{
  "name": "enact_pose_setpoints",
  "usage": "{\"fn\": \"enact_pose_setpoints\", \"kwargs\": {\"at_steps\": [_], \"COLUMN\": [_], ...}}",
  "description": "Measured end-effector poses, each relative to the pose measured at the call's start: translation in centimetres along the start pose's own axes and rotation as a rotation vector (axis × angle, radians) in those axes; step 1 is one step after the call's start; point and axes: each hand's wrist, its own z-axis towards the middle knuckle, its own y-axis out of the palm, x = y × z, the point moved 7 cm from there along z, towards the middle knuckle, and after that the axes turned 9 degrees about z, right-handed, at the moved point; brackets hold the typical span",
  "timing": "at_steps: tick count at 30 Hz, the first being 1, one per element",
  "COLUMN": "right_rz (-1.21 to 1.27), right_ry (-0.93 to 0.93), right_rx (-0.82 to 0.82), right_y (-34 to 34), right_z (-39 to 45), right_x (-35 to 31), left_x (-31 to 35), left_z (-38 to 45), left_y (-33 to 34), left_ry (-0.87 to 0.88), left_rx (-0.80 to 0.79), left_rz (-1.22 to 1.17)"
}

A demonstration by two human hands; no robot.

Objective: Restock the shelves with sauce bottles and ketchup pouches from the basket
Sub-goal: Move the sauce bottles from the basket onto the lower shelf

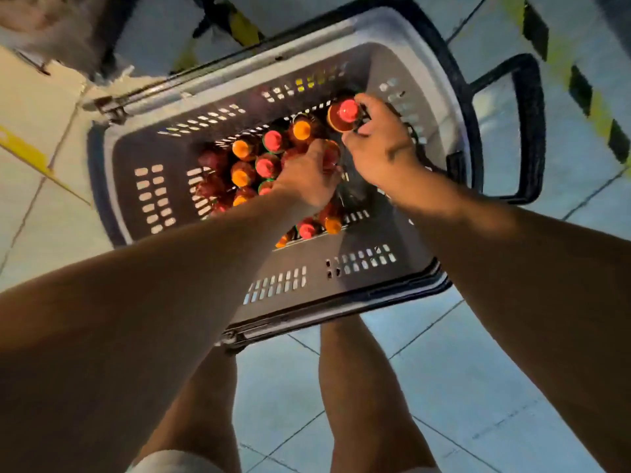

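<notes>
My right hand [379, 148] grips a red-capped bottle [345, 116]; my left hand [307, 175] reaches among bottles (its grip hidden) in the basket [392, 233].

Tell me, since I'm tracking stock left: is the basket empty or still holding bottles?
Still holding bottles. Many red- and orange-capped bottles stand inside the basket; the right hand grips one.
</notes>
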Motion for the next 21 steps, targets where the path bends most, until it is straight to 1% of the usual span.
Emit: {"fn": "enact_pose_setpoints", "kwargs": {"at_steps": [6,9,12,16,19,21], "right_rz": [0.023,0.034,0.012,0.021,0.087,0.078], "right_ry": [-0.089,-0.142,-0.143,-0.140,-0.115,-0.084], "right_rx": [0.030,0.049,0.057,0.143,0.142,0.169], "right_y": [2.0,1.9,1.3,0.1,-0.2,-1.0], "right_z": [2.9,4.0,4.3,2.1,-0.3,-2.0], "right_x": [1.3,1.0,0.6,0.2,0.4,0.2], "left_x": [0.0,0.2,-0.2,-1.1,-1.0,-1.0], "left_z": [3.0,3.0,2.3,0.7,-1.3,-3.2], "left_y": [2.2,2.1,1.8,1.6,0.8,-0.1], "left_ry": [0.076,0.100,0.103,0.142,0.165,0.182], "left_rx": [0.068,0.067,0.056,0.053,0.081,0.096], "left_rz": [-0.017,-0.031,-0.048,-0.082,-0.131,-0.148]}}
